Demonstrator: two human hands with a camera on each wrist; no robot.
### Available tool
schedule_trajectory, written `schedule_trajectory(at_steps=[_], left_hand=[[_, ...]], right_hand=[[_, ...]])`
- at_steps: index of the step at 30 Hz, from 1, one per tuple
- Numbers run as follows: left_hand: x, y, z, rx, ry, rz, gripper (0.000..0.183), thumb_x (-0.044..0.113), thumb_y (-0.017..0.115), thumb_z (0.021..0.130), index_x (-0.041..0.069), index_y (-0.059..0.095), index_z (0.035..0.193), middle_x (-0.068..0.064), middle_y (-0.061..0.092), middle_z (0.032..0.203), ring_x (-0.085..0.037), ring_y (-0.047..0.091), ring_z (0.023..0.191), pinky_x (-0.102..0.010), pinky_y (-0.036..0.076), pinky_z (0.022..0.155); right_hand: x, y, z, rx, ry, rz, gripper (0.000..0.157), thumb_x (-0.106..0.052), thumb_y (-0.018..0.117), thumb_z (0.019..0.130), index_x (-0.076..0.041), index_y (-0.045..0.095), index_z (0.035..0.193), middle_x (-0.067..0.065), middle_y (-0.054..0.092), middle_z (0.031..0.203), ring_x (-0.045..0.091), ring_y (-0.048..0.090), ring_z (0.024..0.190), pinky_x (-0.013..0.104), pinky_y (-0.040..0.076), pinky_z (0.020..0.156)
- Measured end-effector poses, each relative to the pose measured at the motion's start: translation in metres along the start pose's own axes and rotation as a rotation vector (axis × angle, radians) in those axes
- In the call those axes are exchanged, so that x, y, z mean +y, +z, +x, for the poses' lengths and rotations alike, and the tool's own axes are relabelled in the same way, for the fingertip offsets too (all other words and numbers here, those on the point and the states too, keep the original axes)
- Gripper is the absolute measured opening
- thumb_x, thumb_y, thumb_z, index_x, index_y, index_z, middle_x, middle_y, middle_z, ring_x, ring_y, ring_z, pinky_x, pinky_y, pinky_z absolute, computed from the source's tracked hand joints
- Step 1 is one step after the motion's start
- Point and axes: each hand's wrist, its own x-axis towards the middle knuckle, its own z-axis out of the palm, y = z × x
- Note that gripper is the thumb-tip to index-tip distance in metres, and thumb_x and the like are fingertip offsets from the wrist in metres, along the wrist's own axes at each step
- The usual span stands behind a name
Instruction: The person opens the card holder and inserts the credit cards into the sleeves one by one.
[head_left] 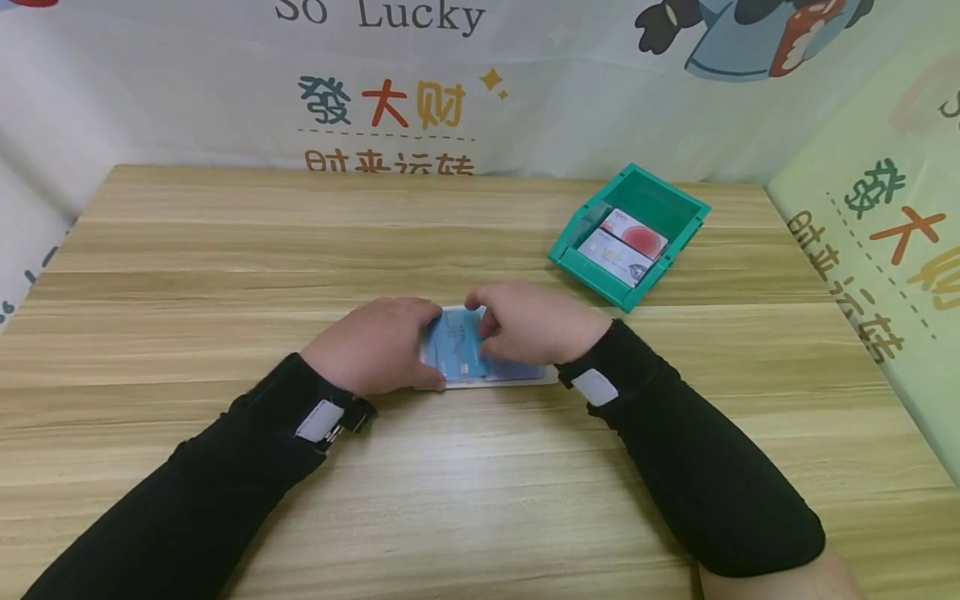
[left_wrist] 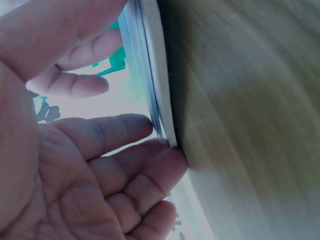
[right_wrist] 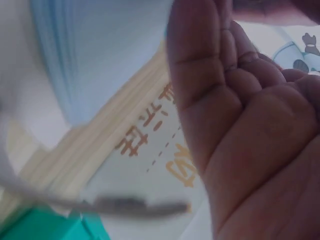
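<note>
A flat card holder book (head_left: 517, 375) with a pale border and clear bluish pages lies in front of me. On its left half shows a light blue card (head_left: 457, 342). My left hand (head_left: 375, 342) grips the left end, thumb at the near edge and fingers at the far edge. In the left wrist view, fingertips meet the stacked edges of the card holder book (left_wrist: 150, 65). My right hand (head_left: 532, 321) has its curled index finger and thumb right at the blue card's right edge; whether they pinch it I cannot tell. Bluish layered pages (right_wrist: 100, 55) show beside that hand.
A green open bin (head_left: 592, 271) sits tilted at the back right, beyond my right hand. Inside are a red-and-white card (head_left: 641, 236) and a pale card (head_left: 611, 257). The wooden table (head_left: 225, 250) meets a printed cloth backdrop (head_left: 525, 142) behind and at the right.
</note>
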Motion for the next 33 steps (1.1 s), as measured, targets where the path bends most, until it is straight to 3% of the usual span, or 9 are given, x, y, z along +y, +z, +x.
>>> schedule_trajectory(at_steps=[4,12,26,29,33], left_hand=[[0.000,0.000,0.001,-0.005,-0.011,0.005,0.074,0.045,0.082,0.066,0.005,0.054,0.121,-0.004,0.058,0.102,-0.020,0.050,0.083,-0.038,0.045,0.079],[0.001,0.001,0.001,0.001,-0.025,-0.013,0.066,0.043,0.083,0.065,0.008,0.055,0.113,-0.002,0.058,0.093,-0.020,0.050,0.078,-0.037,0.045,0.073],[0.004,0.000,-0.001,-0.007,-0.034,0.013,0.078,0.045,0.081,0.068,0.003,0.050,0.126,-0.007,0.058,0.109,-0.022,0.049,0.089,-0.041,0.044,0.083],[0.004,0.001,0.000,0.002,-0.031,0.011,0.071,0.045,0.081,0.068,0.006,0.053,0.120,-0.005,0.058,0.102,-0.022,0.050,0.085,-0.039,0.045,0.079],[0.004,0.001,0.000,0.023,-0.015,0.012,0.059,0.044,0.081,0.068,0.009,0.056,0.108,-0.001,0.058,0.091,-0.020,0.050,0.079,-0.036,0.045,0.072]], right_hand=[[0.001,-0.001,0.000,0.018,0.019,-0.044,0.038,-0.019,0.059,0.089,-0.011,0.054,0.127,-0.001,0.058,0.098,0.012,0.053,0.079,0.025,0.049,0.068],[-0.002,-0.001,-0.001,0.012,-0.022,-0.106,0.037,-0.019,0.057,0.090,-0.010,0.058,0.126,0.000,0.059,0.103,0.012,0.053,0.079,0.025,0.047,0.066],[-0.006,-0.001,0.000,-0.015,-0.004,-0.050,0.039,-0.022,0.058,0.091,-0.009,0.057,0.127,0.000,0.062,0.103,0.011,0.054,0.080,0.024,0.048,0.069],[-0.006,-0.001,0.001,-0.019,-0.012,-0.016,0.038,-0.022,0.059,0.091,-0.010,0.058,0.126,-0.003,0.064,0.098,0.010,0.054,0.078,0.023,0.048,0.067],[-0.009,0.001,0.002,-0.036,-0.081,0.038,0.037,-0.021,0.058,0.091,-0.007,0.058,0.126,-0.004,0.062,0.078,0.010,0.053,0.069,0.024,0.041,0.058]])
